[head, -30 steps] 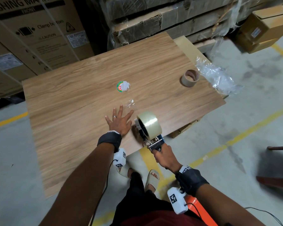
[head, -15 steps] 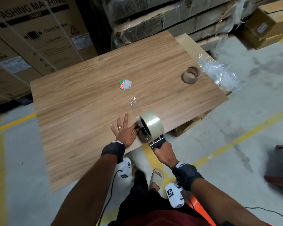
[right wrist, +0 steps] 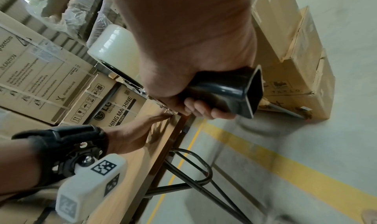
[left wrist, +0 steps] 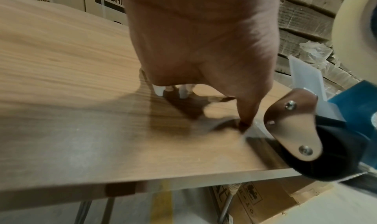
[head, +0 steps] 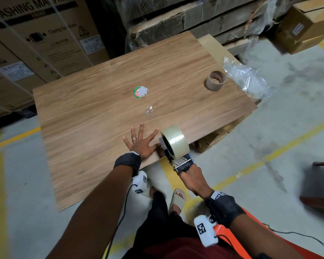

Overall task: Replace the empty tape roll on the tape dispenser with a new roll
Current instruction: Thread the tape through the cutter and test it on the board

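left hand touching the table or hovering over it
Touching. In the head view the left hand lies flat, fingers spread, on the table; the right wrist view shows its palm down on the surface.

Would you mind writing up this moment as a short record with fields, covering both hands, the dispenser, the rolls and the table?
left hand: flat on the table, fingers spread, thumb beside the dispenser's front
right hand: grips the dispenser's handle off the table's near edge
tape dispenser: front end on the table's near edge
new tape roll: clear, full, mounted on the dispenser
empty core: brown cardboard ring, far right of the table
table: wood-grain top
other items: round green-rimmed label; crumpled clear plastic at the right edge
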